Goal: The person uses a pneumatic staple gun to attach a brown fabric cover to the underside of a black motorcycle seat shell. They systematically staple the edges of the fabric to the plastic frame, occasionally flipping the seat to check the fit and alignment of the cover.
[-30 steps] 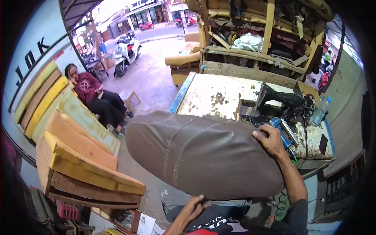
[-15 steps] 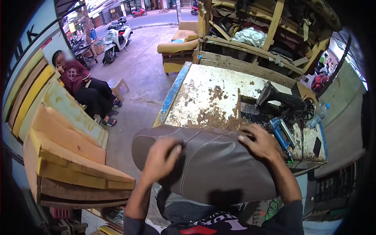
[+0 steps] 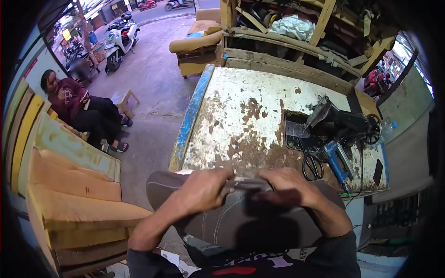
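Across my lap lies a dark brown motorcycle seat (image 3: 227, 222) in smooth leather-like cover with pale stitched seams. My left hand (image 3: 206, 187) and my right hand (image 3: 289, 185) are both closed on the cover's far edge, a short way apart. A fold of the brown cover is bunched between them. My fingertips are partly hidden under the edge, and a dark shadow falls on the seat below my right hand. Beyond, on the worn white table (image 3: 232, 97), lie black-handled scissors (image 3: 313, 167) and a blue staple gun (image 3: 337, 162).
A black sewing machine (image 3: 333, 116) stands at the table's right, near a dark flat rectangle (image 3: 378, 171). Foam-padded furniture pieces (image 3: 83, 190) are stacked at left. A person (image 3: 83, 102) sits beyond them. A wooden rack (image 3: 278, 41) backs the table; a scooter (image 3: 119, 46) is parked outside.
My hands, earlier spread apart on the seat's top, have come together and closed on the cover's far edge, bunching it. The view has shifted, and the scissors now show.
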The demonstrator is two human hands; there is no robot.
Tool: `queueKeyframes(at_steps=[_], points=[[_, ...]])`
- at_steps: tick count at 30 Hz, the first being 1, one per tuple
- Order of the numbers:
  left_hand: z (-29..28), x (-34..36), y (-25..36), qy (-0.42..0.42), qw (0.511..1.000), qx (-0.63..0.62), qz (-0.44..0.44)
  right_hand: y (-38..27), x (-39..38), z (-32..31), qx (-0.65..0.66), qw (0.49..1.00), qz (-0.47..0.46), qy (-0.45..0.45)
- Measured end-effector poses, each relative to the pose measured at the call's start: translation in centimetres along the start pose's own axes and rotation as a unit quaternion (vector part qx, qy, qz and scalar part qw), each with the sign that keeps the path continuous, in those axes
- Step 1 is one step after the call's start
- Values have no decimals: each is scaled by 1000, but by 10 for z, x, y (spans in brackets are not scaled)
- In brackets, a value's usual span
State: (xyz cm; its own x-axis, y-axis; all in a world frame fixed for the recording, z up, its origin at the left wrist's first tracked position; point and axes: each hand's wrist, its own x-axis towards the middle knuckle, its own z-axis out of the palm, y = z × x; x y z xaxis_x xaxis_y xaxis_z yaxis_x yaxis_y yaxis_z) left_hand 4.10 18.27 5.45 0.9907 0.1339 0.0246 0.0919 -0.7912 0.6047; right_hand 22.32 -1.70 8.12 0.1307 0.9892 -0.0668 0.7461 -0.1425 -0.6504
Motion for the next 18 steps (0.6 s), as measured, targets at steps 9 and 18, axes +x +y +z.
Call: queueKeyframes(at_steps=[9,18], points=[[43,17,-46,199,967,69,142,30,23,16,-31,985,-95,137],[35,46,-40,166,985,11,-45,59,41,18,-9,984,-63,165]])
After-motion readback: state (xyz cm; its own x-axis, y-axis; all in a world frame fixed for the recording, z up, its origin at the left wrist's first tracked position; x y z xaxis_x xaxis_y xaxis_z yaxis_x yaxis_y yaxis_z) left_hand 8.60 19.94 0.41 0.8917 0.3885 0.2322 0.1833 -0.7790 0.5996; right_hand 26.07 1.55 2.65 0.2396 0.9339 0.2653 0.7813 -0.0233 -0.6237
